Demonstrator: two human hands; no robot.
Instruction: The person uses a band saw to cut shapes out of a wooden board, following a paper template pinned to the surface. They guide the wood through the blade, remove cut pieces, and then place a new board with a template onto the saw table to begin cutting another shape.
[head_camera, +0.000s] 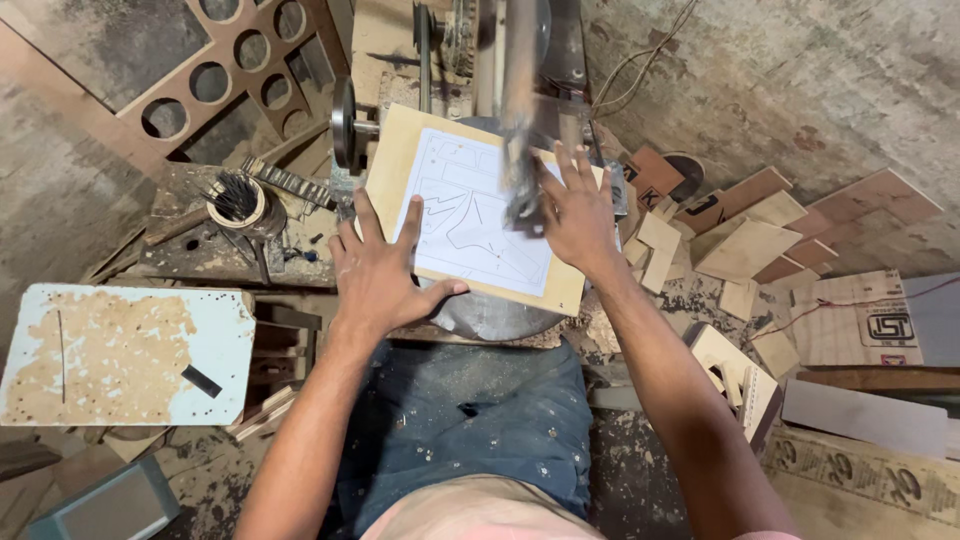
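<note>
Board (470, 215) with paper pattern lies at frame centre on the saw surface (490, 315). Left hand (380, 275) and right hand (580, 215) press flat, fingers spread, gripping nothing; keep fingertips beside the blurred blade (520, 130), feeding slowly.

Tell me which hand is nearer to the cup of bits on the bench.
Left. The left hand lies flat on the board's near-left corner, just right of the cup of bits. The right hand presses the board's far side by the saw arm.
</note>
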